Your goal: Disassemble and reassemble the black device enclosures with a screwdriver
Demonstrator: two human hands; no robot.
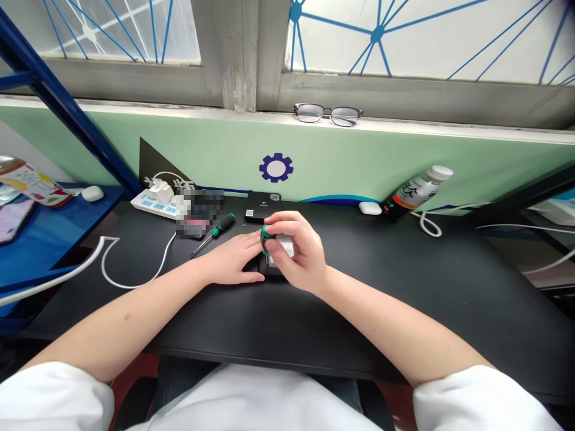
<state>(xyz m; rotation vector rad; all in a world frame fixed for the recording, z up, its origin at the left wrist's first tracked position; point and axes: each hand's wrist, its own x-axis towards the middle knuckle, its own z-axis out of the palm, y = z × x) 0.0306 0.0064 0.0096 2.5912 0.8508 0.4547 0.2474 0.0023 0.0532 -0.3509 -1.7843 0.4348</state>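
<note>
My right hand is closed around the green handle of a screwdriver, held upright over a small black device with a white label on the black table. My left hand lies flat with fingers stretched out, pressing on the left side of that device. Most of the device is hidden under both hands. A second screwdriver with a green and black handle lies on the table just left of my left hand.
A black box sits behind my hands. A white power strip with a cable is at the back left, a bottle and white earbud case at the back right. Glasses rest on the sill. Blue shelving stands left.
</note>
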